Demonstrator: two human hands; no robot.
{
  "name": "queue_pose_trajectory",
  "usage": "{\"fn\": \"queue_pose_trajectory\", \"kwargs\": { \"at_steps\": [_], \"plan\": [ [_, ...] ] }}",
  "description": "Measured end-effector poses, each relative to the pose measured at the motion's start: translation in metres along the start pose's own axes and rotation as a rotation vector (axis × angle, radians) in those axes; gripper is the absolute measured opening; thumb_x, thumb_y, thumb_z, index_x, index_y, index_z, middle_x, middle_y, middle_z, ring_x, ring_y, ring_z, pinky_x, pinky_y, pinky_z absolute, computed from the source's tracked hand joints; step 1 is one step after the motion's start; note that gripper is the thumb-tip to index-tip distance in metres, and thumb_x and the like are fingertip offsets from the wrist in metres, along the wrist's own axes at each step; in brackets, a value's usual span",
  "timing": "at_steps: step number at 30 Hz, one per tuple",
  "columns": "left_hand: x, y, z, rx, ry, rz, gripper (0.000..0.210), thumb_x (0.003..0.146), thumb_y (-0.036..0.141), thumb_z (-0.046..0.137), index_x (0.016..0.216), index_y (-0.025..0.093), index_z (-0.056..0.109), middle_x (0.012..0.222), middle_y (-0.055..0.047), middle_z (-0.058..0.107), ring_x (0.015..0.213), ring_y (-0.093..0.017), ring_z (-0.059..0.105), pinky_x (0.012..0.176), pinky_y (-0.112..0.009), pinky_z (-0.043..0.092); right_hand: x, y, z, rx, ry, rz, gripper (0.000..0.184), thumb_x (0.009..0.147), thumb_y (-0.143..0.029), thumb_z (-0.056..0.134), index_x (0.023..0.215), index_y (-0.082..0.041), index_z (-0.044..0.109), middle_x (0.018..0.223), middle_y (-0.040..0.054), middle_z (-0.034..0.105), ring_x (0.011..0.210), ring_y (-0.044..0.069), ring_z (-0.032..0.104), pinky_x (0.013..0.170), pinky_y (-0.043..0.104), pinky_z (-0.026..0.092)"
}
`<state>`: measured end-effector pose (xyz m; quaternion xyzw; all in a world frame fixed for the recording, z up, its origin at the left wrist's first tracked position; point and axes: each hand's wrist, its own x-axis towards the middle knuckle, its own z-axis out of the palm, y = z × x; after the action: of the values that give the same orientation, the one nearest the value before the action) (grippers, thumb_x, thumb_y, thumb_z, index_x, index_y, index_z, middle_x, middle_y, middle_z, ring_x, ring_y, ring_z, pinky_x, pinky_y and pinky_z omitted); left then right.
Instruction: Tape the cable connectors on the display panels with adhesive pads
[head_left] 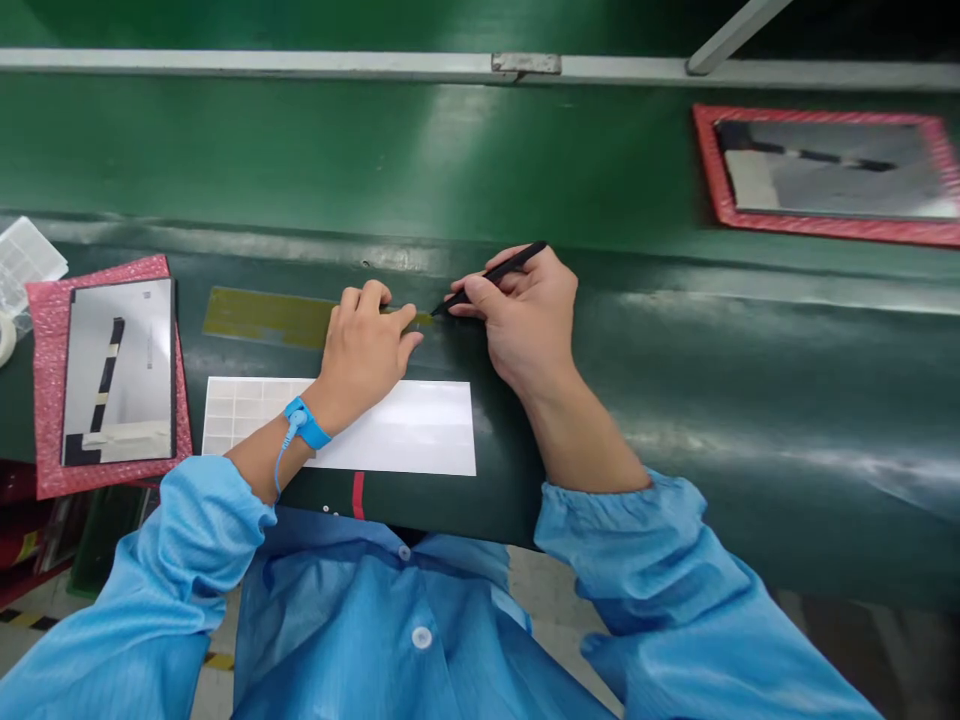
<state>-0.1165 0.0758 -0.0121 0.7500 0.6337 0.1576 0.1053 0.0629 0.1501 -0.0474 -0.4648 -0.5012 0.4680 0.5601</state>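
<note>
My left hand [366, 350], with a blue wrist strap [306, 422] on the wrist, rests over the right part of a translucent yellow-green strip [262, 317]. Its fingers are apart and press down on the strip. My right hand [529, 315] grips a slim black pointed tool [501, 272], tweezers or a pen, I cannot tell which. The tool's tip meets the strip's right end, just beyond my left fingertips. Below my left hand lies a white sheet [420, 430] with a grid of pale rectangles on its left part; my left forearm crosses over it.
At the left, a flat panel with a mirror-like face [127, 370] lies on pink bubble wrap [49, 400]. A clear compartment box [28, 265] sits behind it. A similar panel in a pink surround [832, 180] is at the back right. A pale rail [300, 64] spans the back.
</note>
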Motion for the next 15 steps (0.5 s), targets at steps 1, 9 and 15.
{"fn": "queue_pose_trajectory", "kwargs": {
  "at_steps": [1, 9, 15],
  "plan": [
    [0.0, 0.0, 0.0, -0.004, -0.003, -0.003, 0.022, 0.106, 0.035, 0.067, 0.119, 0.023, 0.079, 0.129, -0.013, 0.06, 0.121, -0.032, 0.053, 0.097, -0.044, 0.049, 0.001, -0.001, 0.0, -0.01, -0.005, 0.012, 0.029, 0.073, -0.021, 0.079, 0.094, -0.025, 0.059, 0.077, -0.0034, 0.07, 0.077, 0.019, 0.079, 0.055, 0.022, 0.065],
    [0.001, 0.002, -0.002, -0.035, -0.026, -0.01, 0.027, 0.105, 0.035, 0.069, 0.125, 0.022, 0.08, 0.13, -0.013, 0.059, 0.122, -0.031, 0.054, 0.103, -0.044, 0.049, 0.013, -0.002, 0.0, -0.091, -0.042, 0.149, 0.028, 0.075, -0.013, 0.076, 0.094, -0.024, 0.058, 0.073, -0.0006, 0.073, 0.067, 0.018, 0.076, 0.052, 0.023, 0.062],
    [0.002, -0.002, 0.001, -0.043, -0.006, -0.006, 0.027, 0.103, 0.035, 0.072, 0.125, 0.022, 0.08, 0.128, -0.012, 0.06, 0.119, -0.03, 0.054, 0.102, -0.045, 0.05, 0.014, 0.001, 0.005, -0.106, -0.03, 0.129, 0.028, 0.076, -0.01, 0.075, 0.093, -0.025, 0.058, 0.073, -0.0015, 0.074, 0.059, 0.017, 0.072, 0.049, 0.022, 0.06]
  ]
}}
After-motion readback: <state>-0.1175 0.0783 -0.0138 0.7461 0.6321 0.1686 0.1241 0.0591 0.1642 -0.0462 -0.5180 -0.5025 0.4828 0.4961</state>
